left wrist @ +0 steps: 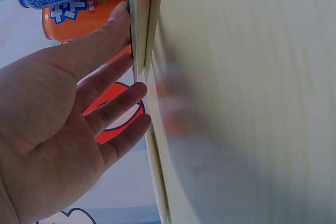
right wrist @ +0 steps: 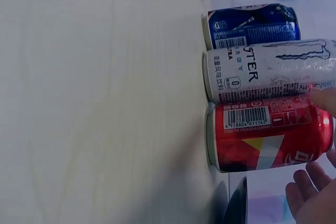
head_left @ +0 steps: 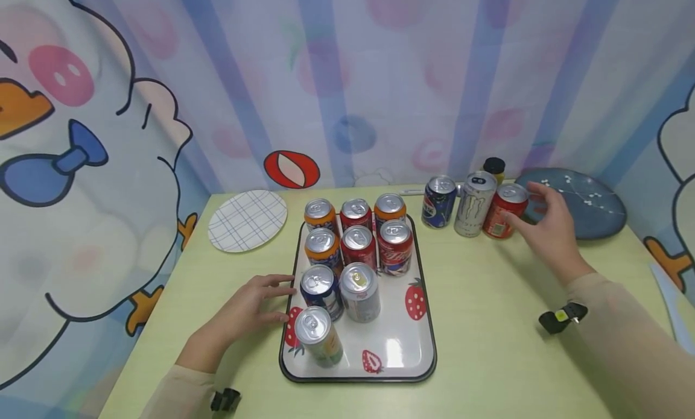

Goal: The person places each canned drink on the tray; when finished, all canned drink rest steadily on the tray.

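My right hand [head_left: 551, 232] is around the upper part of a red Coca-Cola can [right wrist: 268, 135] on the table. Its thumb lies against the can's near side, while the fingers [right wrist: 310, 182] are spread apart from the can on the other side. A white Monster can [head_left: 475, 205] stands beside the red one, and a blue Pepsi can [head_left: 438, 202] is left of that. My left hand [head_left: 244, 307] rests at the left edge of a strawberry-printed tray [head_left: 402, 352], fingers extended and holding nothing. Nearest to it are a dark blue can [head_left: 321, 292] and a pale slim can [head_left: 319, 337].
Several more cans stand in the tray, including a silver can [head_left: 361, 292], a red can [head_left: 395, 247] and an orange can [head_left: 323, 250]. A checked plate [head_left: 247, 220] lies at back left. A dark blue plate [head_left: 597, 211] and a black-capped bottle [head_left: 495, 167] sit at back right.
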`<state>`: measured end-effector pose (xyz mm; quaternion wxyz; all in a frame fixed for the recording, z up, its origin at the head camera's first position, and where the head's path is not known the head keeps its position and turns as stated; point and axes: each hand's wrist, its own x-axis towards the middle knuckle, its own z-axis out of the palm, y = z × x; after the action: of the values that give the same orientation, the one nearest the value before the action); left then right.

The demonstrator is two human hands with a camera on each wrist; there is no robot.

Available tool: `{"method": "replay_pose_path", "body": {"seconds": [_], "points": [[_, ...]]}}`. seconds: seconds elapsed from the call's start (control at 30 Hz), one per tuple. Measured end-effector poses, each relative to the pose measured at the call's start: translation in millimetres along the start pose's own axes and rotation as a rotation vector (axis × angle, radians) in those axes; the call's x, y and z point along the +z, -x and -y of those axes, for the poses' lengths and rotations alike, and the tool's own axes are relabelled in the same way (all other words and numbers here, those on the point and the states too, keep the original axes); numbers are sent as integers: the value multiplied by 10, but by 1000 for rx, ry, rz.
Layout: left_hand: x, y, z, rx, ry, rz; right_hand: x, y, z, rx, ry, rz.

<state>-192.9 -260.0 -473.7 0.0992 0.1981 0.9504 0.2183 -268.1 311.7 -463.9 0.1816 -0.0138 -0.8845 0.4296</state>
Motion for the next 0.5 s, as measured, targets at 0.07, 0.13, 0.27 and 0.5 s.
{"method": "replay_pose_path", "body": {"seconds": [0.07,0.13,0.27,0.5], "points": [[0,-1,9,2,4,1,13,-41,-21,15,2,16],[-2,0,12,6,6,1,21,-63,-36,27,9,26],[-2,-2,4,7,3,3,37,-79,-59,33,28,13],[-2,4,3,0,3,1,41,3,-32,97,36,-44]]}}
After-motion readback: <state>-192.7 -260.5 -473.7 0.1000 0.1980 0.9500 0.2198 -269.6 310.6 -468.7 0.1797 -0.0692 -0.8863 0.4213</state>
